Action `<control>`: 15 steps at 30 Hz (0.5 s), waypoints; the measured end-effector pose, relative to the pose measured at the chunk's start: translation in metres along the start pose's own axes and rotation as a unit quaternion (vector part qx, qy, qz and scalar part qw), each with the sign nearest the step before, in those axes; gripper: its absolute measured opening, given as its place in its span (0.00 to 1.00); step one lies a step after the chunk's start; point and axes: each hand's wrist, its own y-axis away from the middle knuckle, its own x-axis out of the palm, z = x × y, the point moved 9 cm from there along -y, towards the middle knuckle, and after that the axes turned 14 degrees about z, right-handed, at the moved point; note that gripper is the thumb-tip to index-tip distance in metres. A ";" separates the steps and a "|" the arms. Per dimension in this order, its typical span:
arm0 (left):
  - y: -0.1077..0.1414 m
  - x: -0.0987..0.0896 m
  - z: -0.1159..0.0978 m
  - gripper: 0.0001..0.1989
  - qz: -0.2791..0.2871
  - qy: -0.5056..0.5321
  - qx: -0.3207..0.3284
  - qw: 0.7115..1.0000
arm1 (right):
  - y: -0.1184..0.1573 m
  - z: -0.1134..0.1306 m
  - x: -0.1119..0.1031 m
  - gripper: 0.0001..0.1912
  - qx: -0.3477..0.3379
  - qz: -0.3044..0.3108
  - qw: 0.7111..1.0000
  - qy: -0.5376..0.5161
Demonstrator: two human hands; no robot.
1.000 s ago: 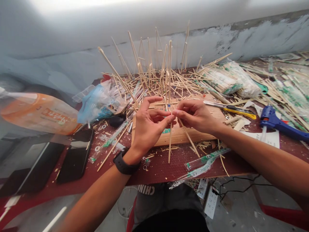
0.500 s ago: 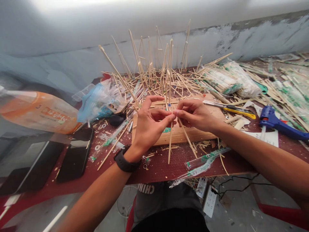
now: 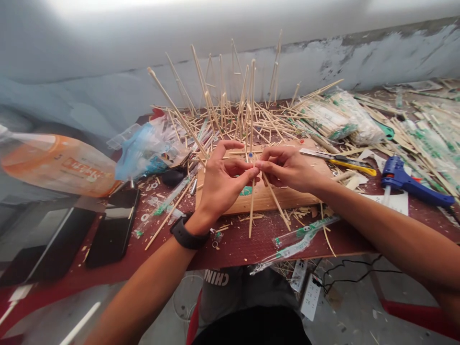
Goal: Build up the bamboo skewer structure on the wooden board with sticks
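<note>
My left hand [image 3: 223, 184] is closed in a pinch, thumb and finger on a thin bamboo chopstick [image 3: 251, 211] that points down towards me. Meeting it at the fingertips, my right hand [image 3: 286, 168] pinches a second chopstick [image 3: 277, 205], which slants down to the right. The two sticks spread apart like an upside-down V; my fingers hide their upper ends. Both hands are above a wooden board [image 3: 233, 207] with a green mark. Just behind the fingers, upright joined sticks [image 3: 252, 96] rise, with a small blue spot near their base.
A blue glue gun [image 3: 406, 181] and a yellow utility knife [image 3: 354, 165] lie to the right. Loose sticks [image 3: 266, 122] and wrapped chopsticks [image 3: 323, 117] cover the back. On the left are an orange-labelled bottle [image 3: 64, 165], a phone [image 3: 111, 237] and a blue plastic bag [image 3: 138, 151]. Clear wrappers [image 3: 302, 242] lie near the edge.
Both hands keep their pinch, the fingertips having shifted very slightly left. The view has moved a little; the two sticks stay in nearly the same pose.
</note>
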 end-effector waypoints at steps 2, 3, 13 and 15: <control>-0.001 0.000 0.001 0.26 0.000 -0.003 -0.004 1.000 | 0.000 -0.001 -0.001 0.23 0.004 -0.004 1.000 0.000; -0.001 0.000 0.002 0.26 0.000 -0.004 -0.006 1.000 | 0.000 -0.001 -0.001 0.24 0.005 -0.005 1.000 0.001; -0.003 -0.001 0.007 0.30 0.005 -0.005 -0.013 1.000 | -0.002 -0.005 -0.004 0.23 0.025 -0.003 1.000 0.011; -0.003 -0.002 0.008 0.30 0.004 -0.006 -0.016 1.000 | -0.002 -0.005 -0.004 0.22 0.028 -0.001 1.000 0.008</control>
